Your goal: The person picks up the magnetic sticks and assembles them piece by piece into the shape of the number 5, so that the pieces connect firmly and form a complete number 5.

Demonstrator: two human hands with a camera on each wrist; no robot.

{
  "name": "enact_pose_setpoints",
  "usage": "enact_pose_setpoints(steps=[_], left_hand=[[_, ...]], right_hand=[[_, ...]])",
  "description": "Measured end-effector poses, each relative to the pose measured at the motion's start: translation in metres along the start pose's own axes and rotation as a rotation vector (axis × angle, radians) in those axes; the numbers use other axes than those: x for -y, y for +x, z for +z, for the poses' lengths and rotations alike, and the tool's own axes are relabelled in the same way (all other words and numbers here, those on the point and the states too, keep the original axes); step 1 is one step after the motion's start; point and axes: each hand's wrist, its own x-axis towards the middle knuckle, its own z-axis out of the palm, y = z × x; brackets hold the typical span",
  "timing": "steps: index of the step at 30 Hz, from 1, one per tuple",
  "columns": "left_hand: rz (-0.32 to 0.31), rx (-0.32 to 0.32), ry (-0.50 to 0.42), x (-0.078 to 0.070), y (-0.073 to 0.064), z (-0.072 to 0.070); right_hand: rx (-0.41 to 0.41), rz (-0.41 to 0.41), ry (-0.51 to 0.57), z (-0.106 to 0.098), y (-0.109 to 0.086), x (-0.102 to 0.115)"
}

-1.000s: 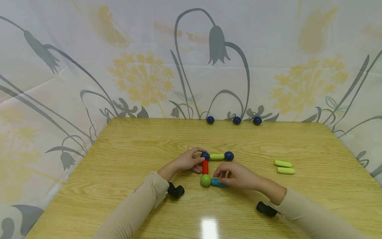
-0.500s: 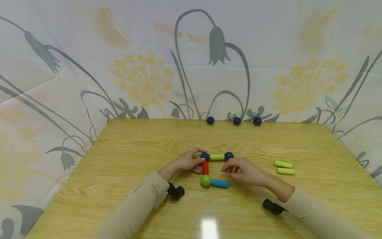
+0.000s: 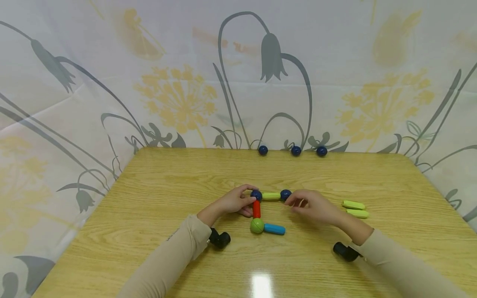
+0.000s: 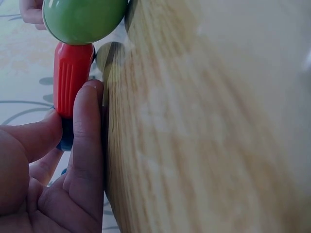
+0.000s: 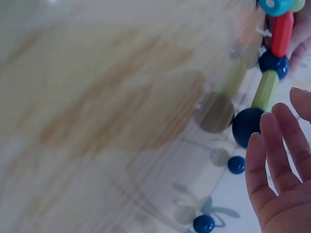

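On the table lies a three-sided figure of toy rods and balls. Its far side is a yellow-green rod (image 3: 271, 196) between a dark blue corner ball (image 3: 256, 195) and another dark blue ball (image 3: 285, 195). A red rod (image 3: 256, 209) runs from the corner to a green ball (image 3: 257, 225), from which a light blue rod (image 3: 274, 229) points right. My left hand (image 3: 232, 201) holds the corner ball between thumb and fingers. Beside the far-right ball is my right hand (image 3: 314, 205); its fingers, loosely extended in the right wrist view, hold nothing.
Two loose yellow-green rods, one (image 3: 353, 205) behind the other (image 3: 357, 213), lie to the right. Along the back edge sit three dark blue balls, the leftmost (image 3: 263, 150) behind the figure. A flower-patterned cloth (image 3: 238, 95) hangs behind the wooden table (image 3: 179, 169).
My right hand has let go of the light blue rod and moved away and to the right, up to the far-right blue ball. The left hand keeps its place at the corner ball.
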Motion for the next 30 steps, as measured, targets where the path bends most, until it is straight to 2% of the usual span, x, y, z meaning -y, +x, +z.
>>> enact_pose_setpoints(steps=[10, 24, 30], left_hand=[[0.005, -0.005, -0.004, -0.001, 0.000, 0.000], [0.007, -0.004, -0.008, 0.001, 0.000, 0.000], [0.008, 0.002, -0.012, 0.002, 0.000, 0.000]], right_hand=[[-0.046, -0.004, -0.049, -0.011, 0.001, -0.012], [-0.110, 0.116, -0.095, -0.025, 0.006, -0.033], [-0.131, 0.135, -0.100, -0.033, 0.011, -0.036]])
